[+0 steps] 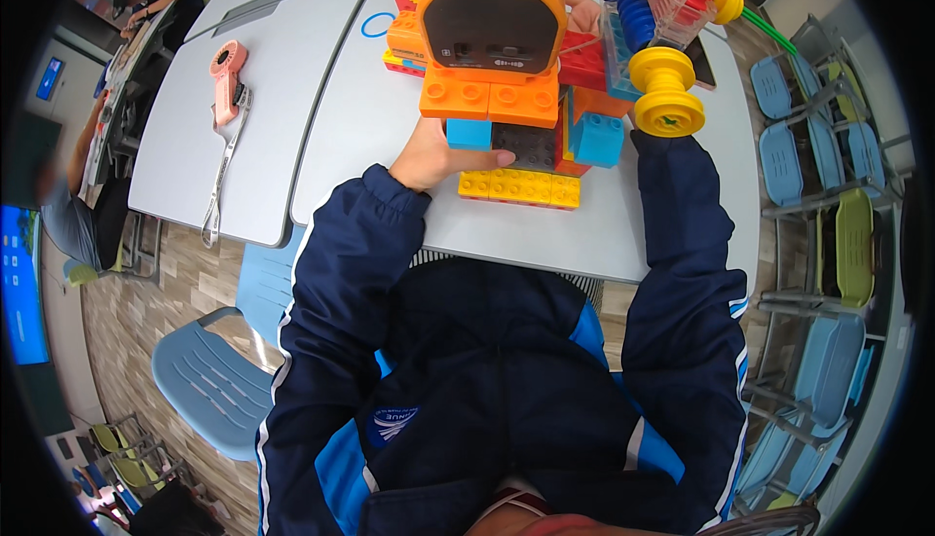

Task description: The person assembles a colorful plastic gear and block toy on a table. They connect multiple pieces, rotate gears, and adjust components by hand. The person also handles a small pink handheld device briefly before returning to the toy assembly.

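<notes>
A large building-brick model stands in front of me on the table. It has an orange motor unit (pixel 495 25) with a dark front panel on top of orange bricks (pixel 487 95). Lower down are a dark plate (pixel 531 145), blue bricks (pixel 596 139) and a row of yellow bricks (pixel 519 188). My left hand (pixel 426 156) grips the lower left side, its thumb stretched across the dark plate; its other fingers are hidden. Behind the model, my right hand (pixel 582 16) shows only in part, its fingers curled against the bricks. Yellow wheels (pixel 668 90) and red and blue gears (pixel 637 20) cover my right wrist.
On the table's left part lies a pink handheld fan (pixel 228 78) with a strap. A blue ring (pixel 378 25) lies beside the model. Blue chairs (pixel 216 380) stand at left, with more stacked at right. Another person (pixel 78 210) sits at a table far left.
</notes>
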`<state>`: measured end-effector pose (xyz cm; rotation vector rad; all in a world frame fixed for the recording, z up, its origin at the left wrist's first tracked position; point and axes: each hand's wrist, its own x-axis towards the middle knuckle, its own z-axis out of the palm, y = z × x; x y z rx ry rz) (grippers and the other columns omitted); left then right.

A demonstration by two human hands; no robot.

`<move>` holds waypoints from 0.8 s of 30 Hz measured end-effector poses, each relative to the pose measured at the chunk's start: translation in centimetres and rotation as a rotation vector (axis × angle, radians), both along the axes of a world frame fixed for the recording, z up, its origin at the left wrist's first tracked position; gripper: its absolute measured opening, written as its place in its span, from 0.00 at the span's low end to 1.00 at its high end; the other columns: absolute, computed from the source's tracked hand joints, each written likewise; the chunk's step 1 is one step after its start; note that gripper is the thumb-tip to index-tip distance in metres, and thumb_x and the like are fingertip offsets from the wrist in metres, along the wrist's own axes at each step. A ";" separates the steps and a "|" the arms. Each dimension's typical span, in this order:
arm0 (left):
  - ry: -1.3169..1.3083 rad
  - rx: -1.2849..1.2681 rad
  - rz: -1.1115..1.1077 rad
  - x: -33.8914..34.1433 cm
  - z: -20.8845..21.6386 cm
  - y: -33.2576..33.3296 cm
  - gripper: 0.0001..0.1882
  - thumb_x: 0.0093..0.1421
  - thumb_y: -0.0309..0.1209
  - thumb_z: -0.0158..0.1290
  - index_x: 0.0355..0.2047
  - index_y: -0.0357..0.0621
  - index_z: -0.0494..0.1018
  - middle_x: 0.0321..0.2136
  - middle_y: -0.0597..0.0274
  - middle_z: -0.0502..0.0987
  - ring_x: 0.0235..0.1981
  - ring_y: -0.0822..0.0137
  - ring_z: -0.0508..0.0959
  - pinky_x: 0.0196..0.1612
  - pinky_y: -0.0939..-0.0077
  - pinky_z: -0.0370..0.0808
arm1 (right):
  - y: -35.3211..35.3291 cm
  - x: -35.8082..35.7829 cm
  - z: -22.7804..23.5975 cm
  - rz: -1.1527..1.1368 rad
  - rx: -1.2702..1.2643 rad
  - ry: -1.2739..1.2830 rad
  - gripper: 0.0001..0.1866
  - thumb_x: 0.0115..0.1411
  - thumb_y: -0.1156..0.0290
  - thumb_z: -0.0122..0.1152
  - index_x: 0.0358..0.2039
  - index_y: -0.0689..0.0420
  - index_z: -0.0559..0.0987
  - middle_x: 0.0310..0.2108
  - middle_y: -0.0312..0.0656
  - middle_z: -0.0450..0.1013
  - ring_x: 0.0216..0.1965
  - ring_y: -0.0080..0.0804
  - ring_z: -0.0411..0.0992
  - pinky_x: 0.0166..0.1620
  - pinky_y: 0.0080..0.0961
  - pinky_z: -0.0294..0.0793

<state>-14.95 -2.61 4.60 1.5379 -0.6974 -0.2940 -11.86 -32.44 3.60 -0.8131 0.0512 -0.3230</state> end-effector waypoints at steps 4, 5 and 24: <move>-0.006 -0.026 -0.006 -0.1 0.4 -0.2 0.34 0.41 0.21 0.68 0.49 0.42 0.67 0.45 0.62 0.73 0.46 0.67 0.73 0.50 0.74 0.70 | 0.0 0.2 0.3 -0.004 0.001 0.003 0.38 0.46 0.62 0.71 0.57 0.55 0.64 0.56 0.41 0.64 0.58 0.30 0.63 0.61 0.32 0.59; 0.002 -0.021 0.005 -0.2 0.5 -0.1 0.34 0.41 0.21 0.68 0.49 0.42 0.67 0.45 0.62 0.73 0.46 0.67 0.73 0.50 0.74 0.70 | 0.1 0.3 0.2 -0.004 0.002 0.001 0.38 0.46 0.62 0.70 0.57 0.55 0.64 0.56 0.41 0.64 0.58 0.30 0.63 0.61 0.32 0.60; 0.019 -0.022 -0.002 -0.1 0.0 -0.1 0.32 0.42 0.20 0.67 0.49 0.41 0.68 0.44 0.62 0.74 0.46 0.68 0.73 0.51 0.74 0.70 | 0.8 0.4 -0.1 0.015 0.012 0.003 0.34 0.50 0.63 0.68 0.56 0.55 0.65 0.55 0.41 0.65 0.57 0.30 0.64 0.60 0.31 0.61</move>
